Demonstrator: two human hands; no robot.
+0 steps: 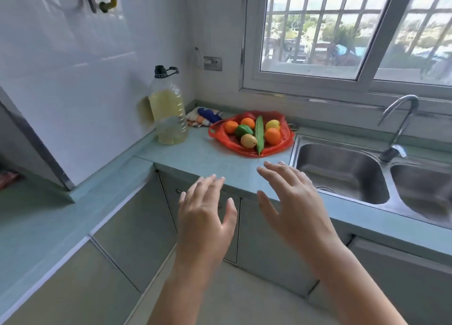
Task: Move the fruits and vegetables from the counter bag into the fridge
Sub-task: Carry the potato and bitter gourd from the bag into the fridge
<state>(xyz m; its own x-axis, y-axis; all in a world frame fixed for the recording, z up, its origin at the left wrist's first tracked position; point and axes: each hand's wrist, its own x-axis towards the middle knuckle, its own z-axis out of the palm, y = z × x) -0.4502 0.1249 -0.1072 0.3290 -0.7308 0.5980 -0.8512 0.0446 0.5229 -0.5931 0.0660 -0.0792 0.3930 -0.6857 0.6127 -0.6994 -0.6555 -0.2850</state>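
A red plastic bag [281, 146] lies spread open on the pale green counter [195, 153] near the corner. In it sit three oranges [272, 136], a long green cucumber [259, 134], a green fruit [243, 130], and two yellow fruits [248, 141]. My left hand [206, 217] hovers in front of the counter edge, fingers apart and empty. My right hand [291, 200] is raised over the counter's front edge, just short of the bag, fingers spread and holding nothing. The fridge is out of view.
A large bottle of yellow oil [168, 109] stands left of the bag, with a folded cloth [205, 117] behind it. A steel double sink [342, 170] with a curved tap [398, 126] lies to the right. A barred window [342, 31] is above, cabinet doors below.
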